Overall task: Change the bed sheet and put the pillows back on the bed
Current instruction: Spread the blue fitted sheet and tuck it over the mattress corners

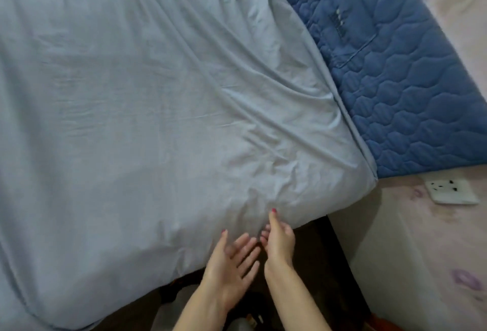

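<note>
A white wall socket (451, 191) sits on floral wallpaper (411, 251).

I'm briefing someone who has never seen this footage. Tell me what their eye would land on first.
The wrinkled pale blue sheet fills most of the frame, pulled over the mattress corner at right of centre. Beside it, upper right, a darker blue quilted pad lies uncovered. At the bottom edge of the bed, the left hand is spread open while the right hand touches the sheet's edge with a raised finger.
</note>
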